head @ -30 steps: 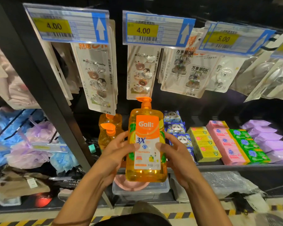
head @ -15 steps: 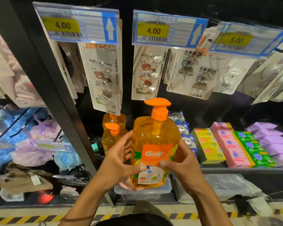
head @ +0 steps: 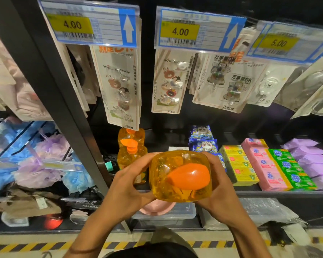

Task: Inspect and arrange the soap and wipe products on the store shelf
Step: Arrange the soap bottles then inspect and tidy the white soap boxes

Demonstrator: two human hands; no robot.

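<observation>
Fingers of our left hand (head: 127,189) and right hand (head: 220,194) wrap the orange soap bottle (head: 177,162) by its sides. We have tipped it toward us, so its pump head (head: 189,176) now hides the label. It blocks the shelf (head: 287,192) front, between matching bottles (head: 131,153) and panda wipe packs (head: 203,144)

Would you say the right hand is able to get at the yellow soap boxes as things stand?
Probably not yet: the right hand grips the orange bottle together with the left hand. Nothing blocks the yellow soap boxes beside it.
</observation>
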